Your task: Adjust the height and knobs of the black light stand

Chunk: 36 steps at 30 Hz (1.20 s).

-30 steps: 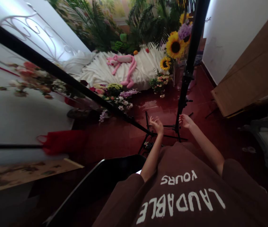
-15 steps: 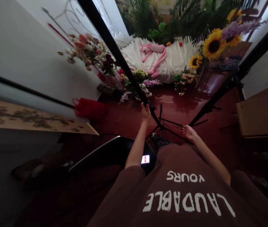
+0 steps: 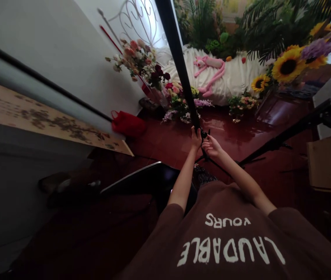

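A black light stand [image 3: 184, 74] rises toward the camera, its pole leaning to the upper left. My left hand [image 3: 195, 139] is closed round the pole low down, just above the legs. From the other side, my right hand [image 3: 211, 147] reaches the small knob [image 3: 205, 134] on the stand's collar, with fingers curled and thumb up against it. How firmly the right fingers grip the knob is too dark to tell. Below both hands the stand's thin legs spread over the red floor.
Another black stand [image 3: 294, 136] leans at the right, near a cardboard box [image 3: 330, 161]. A red bag [image 3: 128, 123], flowers [image 3: 150, 64] and sunflowers [image 3: 288, 67] surround a white draped bed [image 3: 234, 87] bearing a pink plush toy [image 3: 212, 74]. A black chair [image 3: 154, 175] is by my left arm.
My right hand has left the thin leg of the stand and come up and left to the knob beside my left hand. The stand's pole is more upright; the view has turned left.
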Tool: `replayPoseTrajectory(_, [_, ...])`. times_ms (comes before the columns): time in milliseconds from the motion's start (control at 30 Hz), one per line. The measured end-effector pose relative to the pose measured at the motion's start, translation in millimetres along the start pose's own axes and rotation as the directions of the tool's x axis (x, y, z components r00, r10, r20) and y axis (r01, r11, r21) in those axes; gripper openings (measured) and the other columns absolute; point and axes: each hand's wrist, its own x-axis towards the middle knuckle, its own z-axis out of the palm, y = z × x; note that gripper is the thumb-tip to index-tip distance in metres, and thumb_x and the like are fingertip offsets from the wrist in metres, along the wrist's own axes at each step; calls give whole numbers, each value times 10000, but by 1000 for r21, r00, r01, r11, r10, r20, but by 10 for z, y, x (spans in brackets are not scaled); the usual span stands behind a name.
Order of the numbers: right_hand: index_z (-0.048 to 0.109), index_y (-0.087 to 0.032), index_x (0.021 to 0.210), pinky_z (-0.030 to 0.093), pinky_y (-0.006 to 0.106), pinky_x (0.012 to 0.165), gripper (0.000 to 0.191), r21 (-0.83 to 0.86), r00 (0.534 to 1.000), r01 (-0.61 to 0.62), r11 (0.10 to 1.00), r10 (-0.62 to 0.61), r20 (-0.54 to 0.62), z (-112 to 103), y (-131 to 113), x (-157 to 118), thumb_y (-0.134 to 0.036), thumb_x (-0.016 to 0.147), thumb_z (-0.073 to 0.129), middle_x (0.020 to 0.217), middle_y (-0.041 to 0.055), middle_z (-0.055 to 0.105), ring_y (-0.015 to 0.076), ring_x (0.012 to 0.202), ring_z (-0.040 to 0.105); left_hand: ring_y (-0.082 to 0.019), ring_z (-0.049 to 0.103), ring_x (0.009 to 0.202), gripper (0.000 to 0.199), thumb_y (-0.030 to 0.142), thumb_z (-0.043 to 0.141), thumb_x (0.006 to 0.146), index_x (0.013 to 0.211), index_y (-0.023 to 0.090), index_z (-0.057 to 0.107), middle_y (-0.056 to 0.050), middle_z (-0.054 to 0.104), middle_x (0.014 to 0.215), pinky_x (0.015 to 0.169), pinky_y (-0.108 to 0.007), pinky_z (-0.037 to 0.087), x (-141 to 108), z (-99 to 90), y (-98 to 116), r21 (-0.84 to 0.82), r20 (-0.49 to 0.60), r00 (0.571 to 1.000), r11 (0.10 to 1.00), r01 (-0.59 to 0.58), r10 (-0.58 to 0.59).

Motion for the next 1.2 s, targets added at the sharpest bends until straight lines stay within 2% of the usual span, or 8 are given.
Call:
replayPoseTrajectory(300, [313, -241, 638, 190, 120, 313, 414, 158, 997, 80, 984, -82, 6, 117, -78, 234, -312, 1033, 411, 415, -120, 278, 40, 342, 218, -190, 681, 976, 683, 744, 377, 913, 1238, 162, 528, -171, 686, 1131, 896, -326, 522, 15, -24, 5, -40, 0, 998, 998, 57, -57])
replayPoseTrajectory(467, [344, -232, 661, 179, 126, 341, 328, -203, 943, 278, 939, -307, -130, 128, -44, 305, -157, 879, 577, 439, -137, 268, 35, 365, 203, -210, 679, 1055, 748, 788, 348, 889, 1235, 150, 529, -211, 673, 1181, 897, -315, 521, -3, -42, 76, -21, -11, 1000, 1000, 23, -23])
replayPoseTrajectory(533, [315, -230, 643, 191, 142, 379, 370, -462, 860, 384, 799, -491, -135, 94, -32, 315, -110, 781, 637, 468, -131, 283, 42, 405, 227, -219, 675, 1093, 759, 791, 340, 889, 1256, 153, 523, -211, 667, 1197, 915, -323, 520, -17, -37, 83, -7, -15, 1000, 1000, 27, -27])
replayPoseTrajectory(633, [289, -218, 596, 262, 156, 489, 413, -773, 691, 461, 436, -722, 4, 20, -27, 297, -82, 703, 664, 538, -102, 306, 64, 518, 289, -234, 664, 1135, 733, 780, 341, 896, 1247, 167, 536, -202, 659, 1213, 946, -339, 516, -44, -29, 101, 12, -43, 999, 1000, 17, -17])
replayPoseTrajectory(733, [319, -215, 576, 304, 180, 582, 379, -902, 567, 418, 104, -806, 170, -44, -39, 263, -100, 711, 654, 605, -73, 333, 97, 617, 325, -247, 660, 1131, 680, 748, 327, 920, 1185, 168, 565, -201, 654, 1195, 957, -356, 514, -47, -44, 163, 55, -98, 995, 998, -21, 26])
replayPoseTrajectory(833, [373, -226, 604, 345, 207, 642, 319, -924, 508, 371, -94, -812, 287, -73, -53, 222, -145, 739, 651, 675, -43, 407, 127, 684, 381, -245, 675, 1070, 604, 698, 346, 947, 1121, 171, 584, -179, 671, 1118, 942, -363, 515, 2, -91, 269, 101, -116, 990, 992, -71, 83])
replayPoseTrajectory(967, [490, -241, 689, 405, 239, 678, 208, -905, 461, 383, -184, -811, 359, -71, -36, 133, -197, 757, 682, 806, 3, 522, 157, 737, 470, -267, 692, 1054, 550, 664, 409, 946, 1112, 173, 592, -173, 686, 1113, 899, -364, 525, 91, -149, 429, 155, -149, 982, 983, -96, 119])
replayPoseTrajectory(1200, [676, -282, 939, 490, 250, 761, 91, -888, 503, 410, -210, -760, 412, -172, 31, 30, -237, 879, 624, 1041, 24, 679, 161, 808, 611, -273, 677, 1136, 568, 658, 415, 946, 1158, 162, 593, -176, 686, 1142, 907, -345, 536, 277, -227, 750, 131, -223, 952, 974, -185, 211])
